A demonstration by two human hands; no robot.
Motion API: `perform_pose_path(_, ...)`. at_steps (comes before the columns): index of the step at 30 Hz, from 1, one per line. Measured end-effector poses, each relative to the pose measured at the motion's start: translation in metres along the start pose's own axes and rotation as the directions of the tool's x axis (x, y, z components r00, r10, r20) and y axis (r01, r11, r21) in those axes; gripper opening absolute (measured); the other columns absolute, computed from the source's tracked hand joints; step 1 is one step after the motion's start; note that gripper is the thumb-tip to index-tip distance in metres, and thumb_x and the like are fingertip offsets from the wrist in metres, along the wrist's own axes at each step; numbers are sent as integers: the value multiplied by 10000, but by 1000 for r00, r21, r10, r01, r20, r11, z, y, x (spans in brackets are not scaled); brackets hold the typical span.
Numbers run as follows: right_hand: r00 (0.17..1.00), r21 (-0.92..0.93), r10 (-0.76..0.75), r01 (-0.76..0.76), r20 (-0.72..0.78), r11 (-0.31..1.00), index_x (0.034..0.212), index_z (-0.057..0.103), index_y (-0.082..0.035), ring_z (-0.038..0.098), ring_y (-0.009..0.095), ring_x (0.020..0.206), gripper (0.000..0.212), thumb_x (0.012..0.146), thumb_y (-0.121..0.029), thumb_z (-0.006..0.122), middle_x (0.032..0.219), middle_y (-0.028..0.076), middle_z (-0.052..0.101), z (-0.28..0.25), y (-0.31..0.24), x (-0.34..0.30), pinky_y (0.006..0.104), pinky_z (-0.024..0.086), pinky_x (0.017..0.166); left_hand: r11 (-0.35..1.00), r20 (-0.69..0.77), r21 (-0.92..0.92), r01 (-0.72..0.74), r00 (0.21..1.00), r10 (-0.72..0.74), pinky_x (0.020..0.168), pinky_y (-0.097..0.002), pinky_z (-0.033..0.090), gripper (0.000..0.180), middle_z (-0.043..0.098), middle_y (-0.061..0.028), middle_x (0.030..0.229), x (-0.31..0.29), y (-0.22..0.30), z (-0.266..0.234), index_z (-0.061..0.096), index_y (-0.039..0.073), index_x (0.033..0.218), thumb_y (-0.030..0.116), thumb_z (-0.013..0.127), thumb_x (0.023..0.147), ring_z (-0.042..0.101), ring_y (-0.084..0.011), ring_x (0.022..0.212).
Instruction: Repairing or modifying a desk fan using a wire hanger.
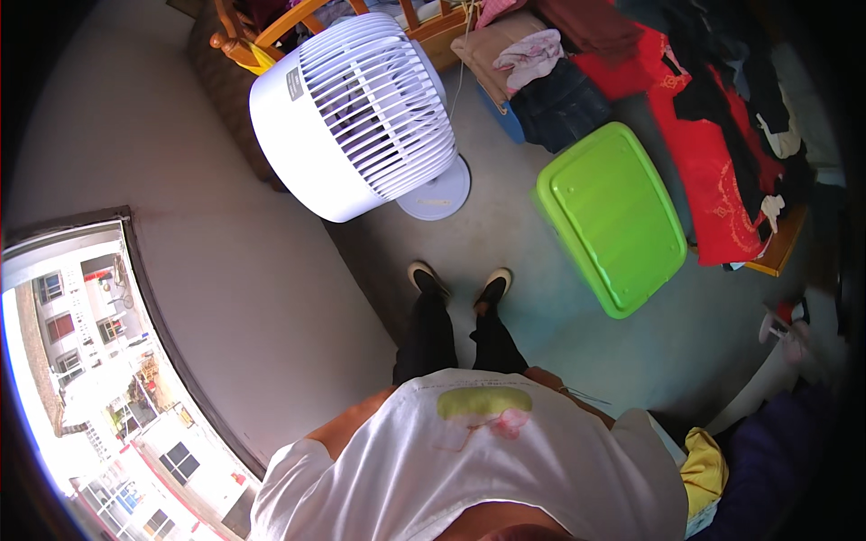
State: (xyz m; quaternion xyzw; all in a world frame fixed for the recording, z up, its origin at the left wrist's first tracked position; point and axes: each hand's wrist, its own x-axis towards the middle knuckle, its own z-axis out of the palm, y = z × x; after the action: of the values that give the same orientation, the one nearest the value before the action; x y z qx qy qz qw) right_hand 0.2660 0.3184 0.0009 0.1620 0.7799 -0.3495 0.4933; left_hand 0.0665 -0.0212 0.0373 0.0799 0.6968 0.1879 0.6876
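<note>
Both of my arms hang down beside my white shirt (505, 460), which bears a green and pink print. My left forearm (356, 422) shows at the shirt's left edge, and its hand is hidden behind the cloth. On the other side my right forearm (573, 397) comes out, its hand also out of sight. Thin pale strands (586, 395) lie beside the right forearm; what they belong to is unclear. Ahead of my feet, to the left, stands a white fan (361, 117) with a slatted grille and a round base (437, 194).
A green-lidded storage box (613, 221) stands right of my feet. Beyond it are folded clothes (550, 90) and a red cloth (713, 171). A wooden bed frame (271, 36) stands behind the fan. A window (117, 379) opens at the left; yellow cloth (704, 469) lies lower right.
</note>
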Motion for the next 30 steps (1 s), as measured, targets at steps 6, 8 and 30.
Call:
perform_pose_path(6, 979, 606, -163, 57, 121, 794, 1008, 597, -40, 571, 310, 959, 297, 852, -272, 499, 977, 183, 609, 15, 36, -13, 376, 450, 822, 959, 86, -240, 147, 988, -130, 757, -387, 463, 244, 629, -79, 916, 1, -5, 6, 566, 97, 953, 301, 492, 840, 592, -236, 883)
perform_pose_path(8, 956, 731, -156, -80, 249, 678, 1010, 596, -37, 574, 297, 955, 297, 849, -271, 511, 973, 183, 608, 10, 31, -33, 362, 444, 828, 934, 136, -306, 186, 979, -151, 752, -383, 465, 235, 628, -77, 910, -1, -19, 7, 567, 94, 945, 292, 500, 837, 594, -226, 873)
perform_pose_path(30, 509, 0, -779, 837, -365, 547, 940, 527, -43, 474, 118, 520, 262, 929, -275, 407, 584, 39, 479, -313, -161, 191, 276, 398, 527, 168, -899, 38, -985, 40, 435, 928, -384, 412, 439, 465, -117, 1222, 94, 199, -345, 414, 60, 1235, 320, 468, 885, 478, -238, 1080)
